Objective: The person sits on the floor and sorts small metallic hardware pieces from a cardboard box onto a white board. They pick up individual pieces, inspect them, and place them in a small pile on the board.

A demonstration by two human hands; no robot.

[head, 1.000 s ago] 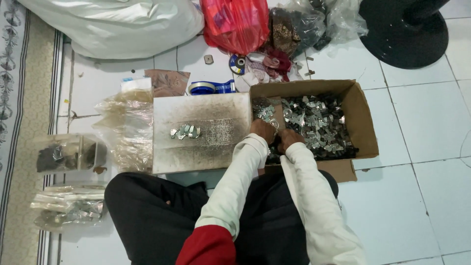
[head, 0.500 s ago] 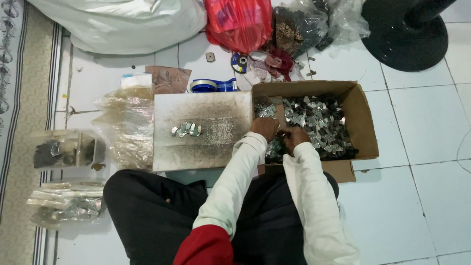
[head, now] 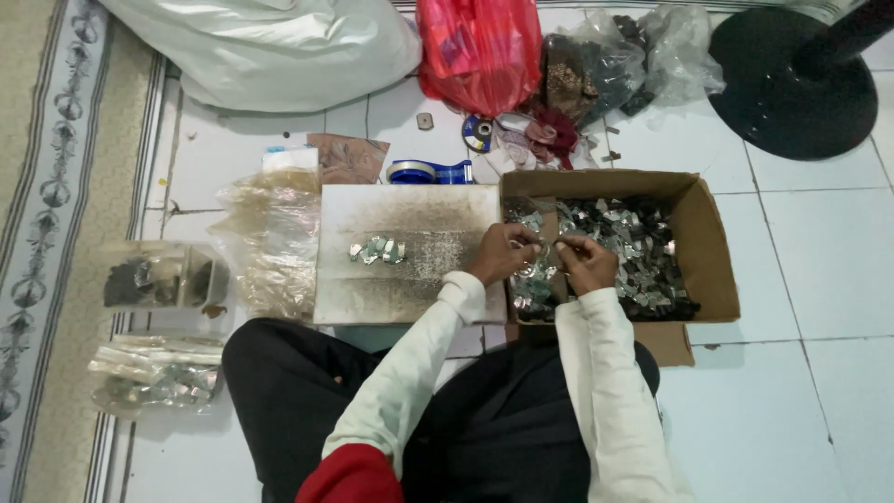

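Note:
I sit on a tiled floor with a brown cardboard box (head: 710, 244) in front of me, filled with several small shiny metal pieces (head: 633, 247). My left hand (head: 503, 253) and my right hand (head: 585, 261) meet over the box's left part, fingers pinched together on a small metal piece (head: 548, 245) between them. Left of the box lies a worn white board (head: 410, 251) with a little cluster of metal pieces (head: 377, 250) on it.
Clear plastic bags (head: 265, 237) lie left of the board, a clear plastic tub (head: 158, 277) and a filled bag (head: 154, 377) further left. Behind: a blue tape dispenser (head: 428, 171), red bag (head: 480, 51), white sack (head: 270, 51), black round stand base (head: 792, 84). A patterned carpet (head: 56, 214) borders the left.
My hands stay together over the box, fingers shifting slightly on the small pieces. The view has drifted a little; nothing else has moved.

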